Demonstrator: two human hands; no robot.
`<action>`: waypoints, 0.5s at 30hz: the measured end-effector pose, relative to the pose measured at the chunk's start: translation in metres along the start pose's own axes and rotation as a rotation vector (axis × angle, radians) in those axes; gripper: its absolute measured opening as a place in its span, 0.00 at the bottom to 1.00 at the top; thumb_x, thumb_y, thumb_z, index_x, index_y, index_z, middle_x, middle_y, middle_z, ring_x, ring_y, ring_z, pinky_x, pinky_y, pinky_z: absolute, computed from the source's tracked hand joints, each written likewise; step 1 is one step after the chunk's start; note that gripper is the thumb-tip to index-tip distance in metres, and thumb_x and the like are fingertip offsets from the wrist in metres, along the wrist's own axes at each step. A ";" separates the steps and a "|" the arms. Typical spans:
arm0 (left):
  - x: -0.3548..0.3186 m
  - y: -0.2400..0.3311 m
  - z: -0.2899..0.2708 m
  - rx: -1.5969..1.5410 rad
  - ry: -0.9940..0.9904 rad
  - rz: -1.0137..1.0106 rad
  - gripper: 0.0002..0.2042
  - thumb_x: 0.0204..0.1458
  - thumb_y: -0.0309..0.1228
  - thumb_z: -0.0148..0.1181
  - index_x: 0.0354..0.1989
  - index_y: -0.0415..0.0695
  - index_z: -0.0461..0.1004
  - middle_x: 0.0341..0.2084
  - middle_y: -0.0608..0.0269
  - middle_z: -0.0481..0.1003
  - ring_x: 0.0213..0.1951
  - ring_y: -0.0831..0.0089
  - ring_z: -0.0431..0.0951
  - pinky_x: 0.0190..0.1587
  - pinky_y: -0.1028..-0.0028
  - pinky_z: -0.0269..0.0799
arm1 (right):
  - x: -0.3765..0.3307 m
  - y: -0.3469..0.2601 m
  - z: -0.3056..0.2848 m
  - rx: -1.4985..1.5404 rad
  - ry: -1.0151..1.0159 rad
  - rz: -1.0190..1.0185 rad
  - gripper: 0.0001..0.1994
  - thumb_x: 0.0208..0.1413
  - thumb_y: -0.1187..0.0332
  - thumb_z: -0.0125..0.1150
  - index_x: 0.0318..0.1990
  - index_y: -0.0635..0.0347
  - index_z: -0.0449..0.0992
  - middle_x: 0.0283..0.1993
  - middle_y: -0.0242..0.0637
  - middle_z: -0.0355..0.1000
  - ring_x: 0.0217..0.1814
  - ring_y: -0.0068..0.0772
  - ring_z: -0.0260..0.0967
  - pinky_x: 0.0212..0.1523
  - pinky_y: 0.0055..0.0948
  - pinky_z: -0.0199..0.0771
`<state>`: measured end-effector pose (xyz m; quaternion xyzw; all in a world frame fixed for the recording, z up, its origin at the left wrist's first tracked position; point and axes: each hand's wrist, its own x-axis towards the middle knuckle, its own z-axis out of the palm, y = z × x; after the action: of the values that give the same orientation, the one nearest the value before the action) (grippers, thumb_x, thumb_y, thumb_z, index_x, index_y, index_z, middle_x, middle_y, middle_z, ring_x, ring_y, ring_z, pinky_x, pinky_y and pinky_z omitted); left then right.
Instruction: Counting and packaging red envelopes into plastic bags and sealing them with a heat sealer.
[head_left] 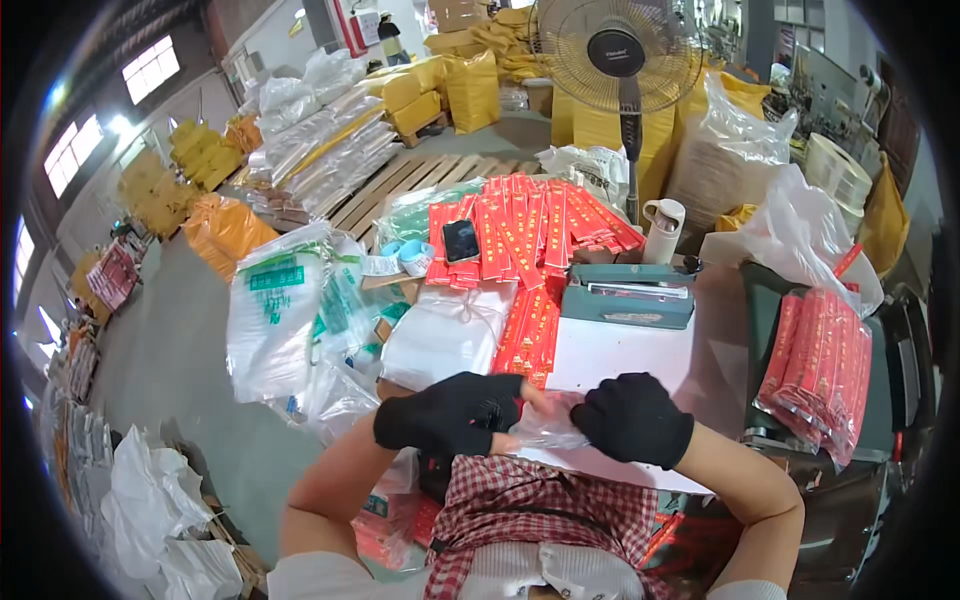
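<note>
Both my hands wear black gloves and meet at the near edge of a white table (pixel 620 355). My left hand (pixel 450 412) and my right hand (pixel 632 418) each pinch one side of a clear plastic bag (pixel 552 420), which is crumpled between them. Just beyond my left hand lies a row of red packets (pixel 528 330) running away from me. A grey-green heat sealer (pixel 628 295) sits at the far side of the table.
A big pile of red packets (pixel 520 228) with a black phone (pixel 461 240) on it lies behind the sealer. More bundled red packets (pixel 820 365) rest at right. White sacks (pixel 275 310) stand at left, a standing fan (pixel 620 55) and a white mug (pixel 664 228) behind.
</note>
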<state>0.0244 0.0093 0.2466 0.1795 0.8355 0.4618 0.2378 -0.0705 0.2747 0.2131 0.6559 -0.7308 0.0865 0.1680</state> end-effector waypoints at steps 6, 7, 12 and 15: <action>0.047 -0.089 0.083 -0.537 0.335 0.191 0.47 0.43 0.35 0.74 0.69 0.38 0.51 0.66 0.49 0.56 0.67 0.61 0.58 0.69 0.64 0.53 | 0.014 -0.006 -0.051 -0.178 0.312 -0.206 0.06 0.37 0.63 0.62 0.20 0.49 0.71 0.15 0.28 0.60 0.15 0.26 0.62 0.13 0.30 0.55; 0.075 -0.126 0.100 -1.295 0.192 0.009 0.40 0.48 0.33 0.70 0.68 0.37 0.54 0.64 0.50 0.60 0.65 0.61 0.61 0.68 0.65 0.55 | 0.019 -0.010 -0.056 -0.175 0.355 -0.256 0.06 0.36 0.63 0.62 0.23 0.50 0.74 0.16 0.28 0.61 0.16 0.26 0.63 0.12 0.30 0.57; 0.104 -0.087 0.092 -0.651 0.463 0.168 0.25 0.50 0.28 0.69 0.57 0.40 0.68 0.50 0.62 0.74 0.51 0.72 0.73 0.54 0.68 0.71 | 0.036 0.085 0.005 -0.162 0.113 0.120 0.07 0.50 0.59 0.58 0.24 0.44 0.78 0.21 0.33 0.72 0.22 0.38 0.73 0.20 0.40 0.66; 0.128 -0.114 0.082 -1.034 0.471 -0.007 0.23 0.48 0.24 0.68 0.54 0.39 0.71 0.44 0.64 0.77 0.46 0.74 0.77 0.49 0.71 0.73 | 0.031 0.161 0.081 -0.063 0.125 0.388 0.12 0.48 0.51 0.63 0.26 0.49 0.79 0.23 0.39 0.74 0.26 0.44 0.74 0.28 0.46 0.70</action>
<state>-0.0443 0.0739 0.0810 -0.0710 0.5317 0.8375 0.1038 -0.2431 0.2379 0.1637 0.4905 -0.8340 0.1352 0.2137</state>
